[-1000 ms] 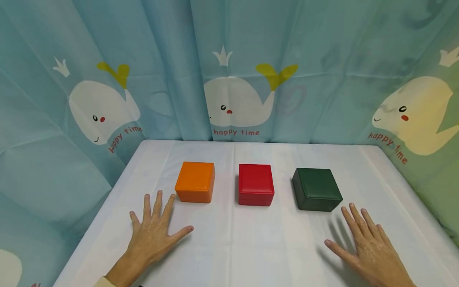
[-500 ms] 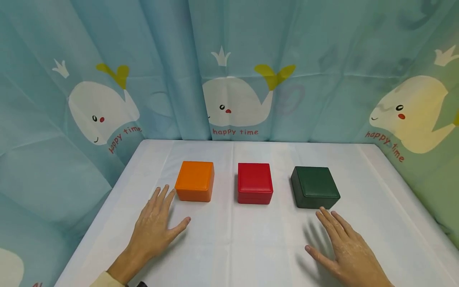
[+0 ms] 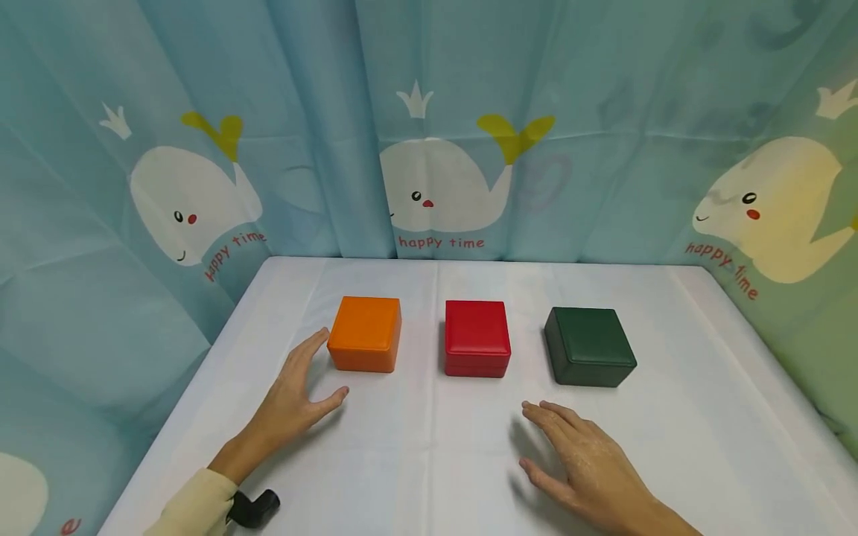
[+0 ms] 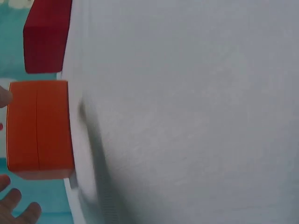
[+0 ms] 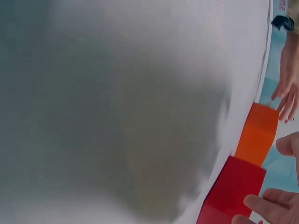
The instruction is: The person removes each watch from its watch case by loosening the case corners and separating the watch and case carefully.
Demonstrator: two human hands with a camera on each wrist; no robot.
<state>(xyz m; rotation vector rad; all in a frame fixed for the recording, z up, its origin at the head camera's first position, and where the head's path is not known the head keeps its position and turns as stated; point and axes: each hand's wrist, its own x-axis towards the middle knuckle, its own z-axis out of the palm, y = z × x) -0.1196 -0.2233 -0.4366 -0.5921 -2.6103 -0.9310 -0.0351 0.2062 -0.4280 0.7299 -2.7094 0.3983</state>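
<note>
Seen from head height, the forward-and-down view takes in the whole white table (image 3: pixel 429 461), three boxes in a row and the whale-print curtain (image 3: pixel 442 112) behind. The left wrist camera skims close over the cloth, turned sideways, toward the orange box (image 4: pixel 39 126) and red box (image 4: pixel 46 35). The right wrist view, equally close and tilted, shares those two boxes.
</note>
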